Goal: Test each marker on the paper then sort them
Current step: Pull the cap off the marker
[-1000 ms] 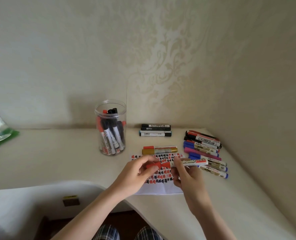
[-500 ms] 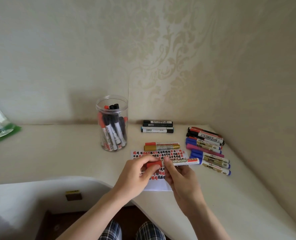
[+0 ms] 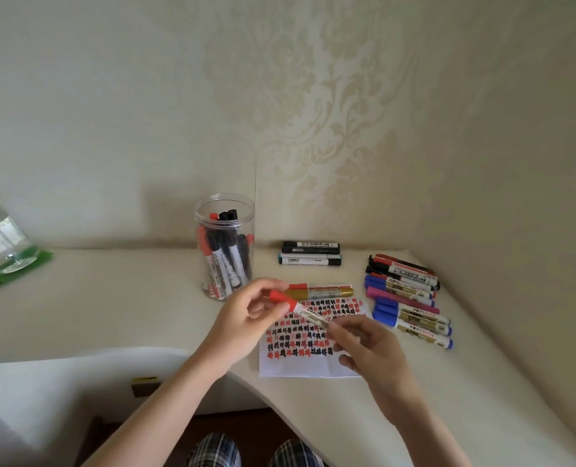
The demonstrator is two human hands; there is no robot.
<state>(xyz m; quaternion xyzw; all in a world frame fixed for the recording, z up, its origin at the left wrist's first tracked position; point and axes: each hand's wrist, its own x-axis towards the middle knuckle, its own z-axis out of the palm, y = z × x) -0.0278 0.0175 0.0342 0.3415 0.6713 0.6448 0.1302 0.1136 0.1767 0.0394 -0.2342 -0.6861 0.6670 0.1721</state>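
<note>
Nearest the camera, plaid trousers (image 3: 212,449) show under the curved edge of the smooth cream desk (image 3: 111,315). Above the paper (image 3: 310,362), a white sheet covered in rows of red and black scribbles, the left hand (image 3: 246,318) pinches the red cap end of a slim cylindrical marker (image 3: 300,310), while the right hand (image 3: 367,345) grips its white barrel; the hands cover part of the sheet. Just beyond the paper lie red and gold markers (image 3: 320,290). Right of it sits a row of blue, pink and black markers (image 3: 408,298). Beyond the paper's left corner stands a clear plastic jar (image 3: 225,244) holding upright markers, with three black markers (image 3: 310,253) further back.
</note>
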